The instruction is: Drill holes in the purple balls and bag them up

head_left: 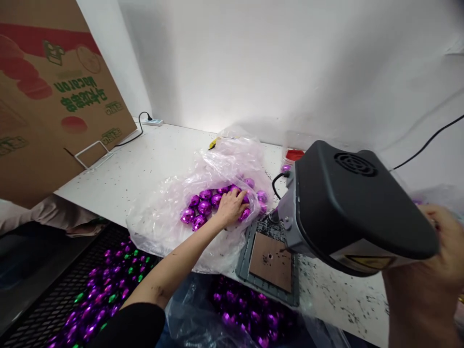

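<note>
My left hand reaches into a clear plastic bag and rests on shiny purple faceted baubles. Its fingers are slightly apart over them, and no bauble is visibly lifted. At the right edge, my right hand curls its fingers behind a black-housed bench machine with a vent grille and a yellow warning label. What those fingers grip is hidden by the housing. Below the machine head lies a grey base with a brown square plate, dark flecks scattered on it.
Under the table edge sit masses of purple baubles, with more purple and green ones in a black mesh crate. A cardboard box stands left, near a power strip. Part of another person shows at left. Dark flecks litter the white table.
</note>
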`<state>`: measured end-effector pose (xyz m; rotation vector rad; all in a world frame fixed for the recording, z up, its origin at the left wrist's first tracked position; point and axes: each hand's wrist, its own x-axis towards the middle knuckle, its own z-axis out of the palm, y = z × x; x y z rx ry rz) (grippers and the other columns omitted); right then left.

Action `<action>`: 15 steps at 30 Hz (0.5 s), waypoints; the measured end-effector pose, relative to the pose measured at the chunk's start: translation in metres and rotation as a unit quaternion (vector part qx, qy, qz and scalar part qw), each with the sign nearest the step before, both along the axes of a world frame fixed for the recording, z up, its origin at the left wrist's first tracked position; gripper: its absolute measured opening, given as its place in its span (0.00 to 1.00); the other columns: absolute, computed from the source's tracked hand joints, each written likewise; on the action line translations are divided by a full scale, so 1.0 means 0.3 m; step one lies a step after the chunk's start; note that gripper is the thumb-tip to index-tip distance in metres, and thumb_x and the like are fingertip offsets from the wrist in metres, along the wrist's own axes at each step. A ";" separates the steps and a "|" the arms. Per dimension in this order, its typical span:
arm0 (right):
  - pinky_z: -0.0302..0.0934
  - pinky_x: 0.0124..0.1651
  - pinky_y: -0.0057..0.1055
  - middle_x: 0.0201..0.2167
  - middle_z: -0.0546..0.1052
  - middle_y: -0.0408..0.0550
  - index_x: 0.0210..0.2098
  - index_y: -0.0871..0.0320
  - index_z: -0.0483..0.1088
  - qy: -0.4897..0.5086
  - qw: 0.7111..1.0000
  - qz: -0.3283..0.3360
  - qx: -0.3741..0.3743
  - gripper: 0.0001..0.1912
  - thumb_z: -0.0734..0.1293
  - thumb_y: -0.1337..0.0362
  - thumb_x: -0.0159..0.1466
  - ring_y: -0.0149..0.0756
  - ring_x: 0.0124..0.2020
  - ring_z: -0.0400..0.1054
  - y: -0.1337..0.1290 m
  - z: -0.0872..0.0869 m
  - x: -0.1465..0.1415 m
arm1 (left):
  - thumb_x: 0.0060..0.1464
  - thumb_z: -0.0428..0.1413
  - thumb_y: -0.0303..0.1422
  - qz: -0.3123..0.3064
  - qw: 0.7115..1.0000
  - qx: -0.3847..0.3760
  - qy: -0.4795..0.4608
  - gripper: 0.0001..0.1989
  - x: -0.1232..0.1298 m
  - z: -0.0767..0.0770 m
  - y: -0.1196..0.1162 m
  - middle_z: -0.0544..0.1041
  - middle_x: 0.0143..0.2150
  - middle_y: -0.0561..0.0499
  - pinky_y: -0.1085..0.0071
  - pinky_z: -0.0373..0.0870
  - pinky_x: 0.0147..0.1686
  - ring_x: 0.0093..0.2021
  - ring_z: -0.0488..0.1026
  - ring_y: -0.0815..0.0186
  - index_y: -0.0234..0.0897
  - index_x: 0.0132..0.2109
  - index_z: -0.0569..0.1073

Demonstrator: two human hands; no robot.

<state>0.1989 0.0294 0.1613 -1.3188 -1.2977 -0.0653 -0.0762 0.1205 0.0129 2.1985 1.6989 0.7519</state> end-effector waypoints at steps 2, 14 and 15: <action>0.45 0.24 0.30 0.20 0.62 0.42 0.26 0.58 0.68 0.009 1.000 0.002 0.002 0.16 0.65 0.52 0.62 0.28 0.21 0.54 -0.005 0.011 -0.006 | 0.62 0.58 0.34 0.002 1.000 -0.002 -0.004 0.21 -0.026 0.014 -0.012 0.72 0.54 0.41 0.54 0.68 0.54 0.53 0.72 0.51 0.37 0.60 0.69; 0.46 0.26 0.28 0.20 0.64 0.40 0.26 0.59 0.68 0.016 1.000 -0.005 0.015 0.13 0.65 0.55 0.60 0.25 0.22 0.54 0.005 0.007 -0.012 | 0.59 0.61 0.43 -0.052 0.575 -0.372 -0.727 0.17 -0.066 0.037 -0.310 0.79 0.40 0.48 0.71 0.70 0.37 0.37 0.78 0.65 0.40 0.50 0.72; 0.46 0.26 0.28 0.19 0.64 0.41 0.26 0.59 0.68 0.015 1.000 -0.004 0.017 0.13 0.65 0.56 0.60 0.25 0.21 0.54 0.006 0.008 -0.012 | 0.59 0.62 0.43 -0.053 0.553 -0.388 -0.736 0.16 -0.051 0.029 -0.318 0.79 0.40 0.47 0.71 0.70 0.37 0.36 0.77 0.65 0.38 0.48 0.73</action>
